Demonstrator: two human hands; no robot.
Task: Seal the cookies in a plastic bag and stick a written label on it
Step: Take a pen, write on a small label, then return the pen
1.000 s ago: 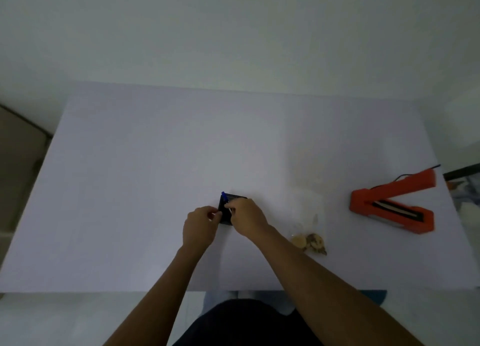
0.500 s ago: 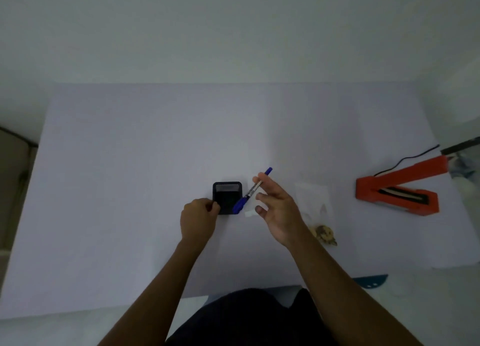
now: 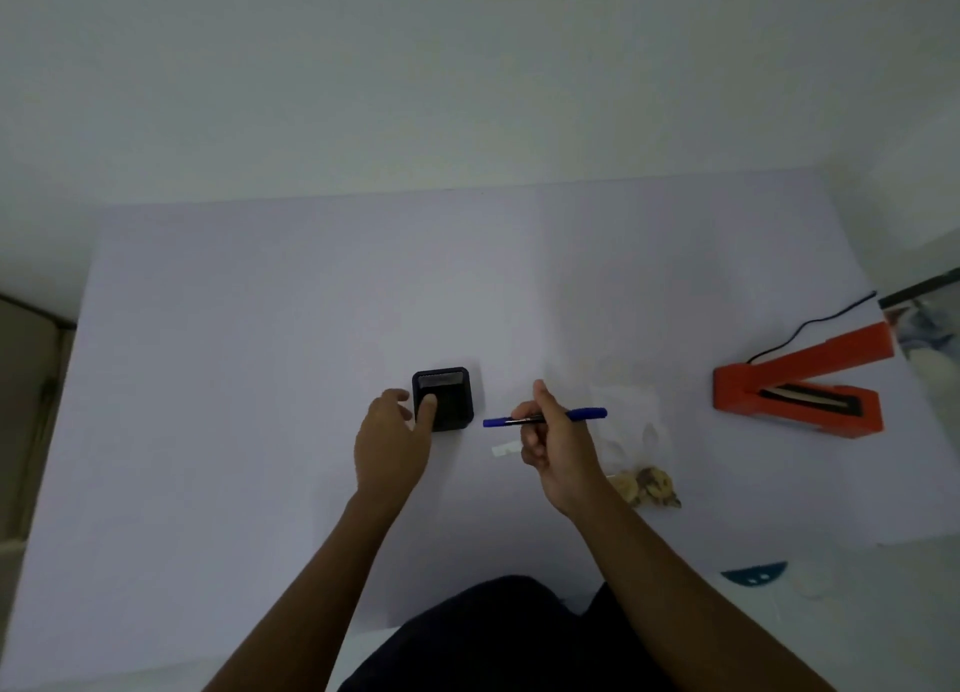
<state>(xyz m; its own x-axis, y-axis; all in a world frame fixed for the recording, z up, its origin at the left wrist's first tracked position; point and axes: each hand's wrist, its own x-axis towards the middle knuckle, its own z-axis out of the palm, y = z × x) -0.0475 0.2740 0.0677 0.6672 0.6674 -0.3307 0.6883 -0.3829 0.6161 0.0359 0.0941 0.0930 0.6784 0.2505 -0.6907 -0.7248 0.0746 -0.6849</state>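
My right hand (image 3: pixel 551 442) grips a blue pen (image 3: pixel 587 414), held level just above the table. A small white label strip (image 3: pixel 505 450) lies on the table right below the pen's left end. My left hand (image 3: pixel 390 439) rests with fingers apart against a small black box (image 3: pixel 443 398), one finger touching its front face. A clear plastic bag (image 3: pixel 631 421) lies to the right of my right hand, with cookies (image 3: pixel 647 486) bunched at its near end.
An orange V-shaped heat sealer (image 3: pixel 800 390) with a black cord (image 3: pixel 810 325) stands open at the right of the white table (image 3: pixel 260 327). A dark blue-green piece (image 3: pixel 754 573) lies beyond the table's near right edge.
My right hand drew the pen away from the black box and turned it from slanted to level. The left hand opened and shifted onto the box's front. The label strip now shows on the table.
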